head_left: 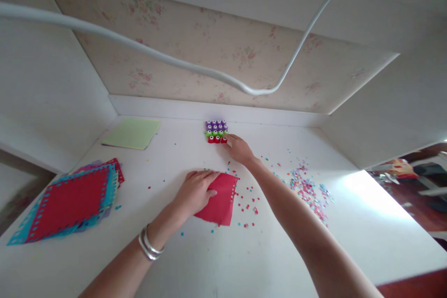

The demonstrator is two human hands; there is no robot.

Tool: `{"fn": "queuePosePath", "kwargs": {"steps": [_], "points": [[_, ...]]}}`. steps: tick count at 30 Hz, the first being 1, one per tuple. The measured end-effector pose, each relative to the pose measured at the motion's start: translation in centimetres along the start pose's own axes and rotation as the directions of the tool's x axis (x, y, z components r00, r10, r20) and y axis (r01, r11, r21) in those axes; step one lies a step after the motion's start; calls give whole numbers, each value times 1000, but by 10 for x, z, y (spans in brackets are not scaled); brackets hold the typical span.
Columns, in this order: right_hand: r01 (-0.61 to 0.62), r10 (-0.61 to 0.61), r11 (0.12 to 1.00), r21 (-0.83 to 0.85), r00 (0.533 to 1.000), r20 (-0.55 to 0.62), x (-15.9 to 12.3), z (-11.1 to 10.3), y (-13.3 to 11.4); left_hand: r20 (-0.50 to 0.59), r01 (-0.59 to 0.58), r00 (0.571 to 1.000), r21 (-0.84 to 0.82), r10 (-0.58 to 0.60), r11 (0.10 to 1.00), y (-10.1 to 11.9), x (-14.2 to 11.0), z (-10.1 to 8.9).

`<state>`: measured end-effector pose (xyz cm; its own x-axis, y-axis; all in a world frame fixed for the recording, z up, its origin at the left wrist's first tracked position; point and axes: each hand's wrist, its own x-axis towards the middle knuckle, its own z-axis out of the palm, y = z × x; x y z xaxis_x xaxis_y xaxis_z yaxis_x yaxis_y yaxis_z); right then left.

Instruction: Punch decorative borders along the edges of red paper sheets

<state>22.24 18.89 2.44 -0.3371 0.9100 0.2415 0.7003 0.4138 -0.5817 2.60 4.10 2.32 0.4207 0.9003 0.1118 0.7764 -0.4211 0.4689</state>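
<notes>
My left hand (199, 190) lies over a sheet of red paper (221, 205), fingers stretched out along its top edge and the thumb apart. Small holes run down the right edge of that sheet. Farther back, my right hand (239, 148) has its fingers closed at the right end of the front row of small craft punches (217, 127). These punches stand in tight rows of purple, green and red. A red craft punch (224, 139) is at my right fingertips, partly covered by them.
Punched sheets in red, blue and purple (71, 200) are stacked at the left. Pale green paper (132, 132) lies behind them. Confetti (307, 186) is heaped at the right, with loose bits around the red sheet. A white cable (209, 71) hangs across the upper view.
</notes>
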Motion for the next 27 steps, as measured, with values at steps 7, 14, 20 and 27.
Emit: {"fn": "queuePosePath", "kwargs": {"steps": [7,14,20,27], "points": [[-67,69,997,50,997,-30,-6,-3,2,242,-227,945,11,218,974,-19,29,-12],[-163,190,930,330,981,-51,-48,-32,-5,127,-339,929,-93,349,936,1,48,-7],[-302,140,660,688,949,283,-93,-28,-46,-285,32,939,-485,-192,874,3,3,2],[-234,-31,661,712,941,338,-98,6,-84,-213,29,955,-621,-205,783,-3,-33,2]]}}
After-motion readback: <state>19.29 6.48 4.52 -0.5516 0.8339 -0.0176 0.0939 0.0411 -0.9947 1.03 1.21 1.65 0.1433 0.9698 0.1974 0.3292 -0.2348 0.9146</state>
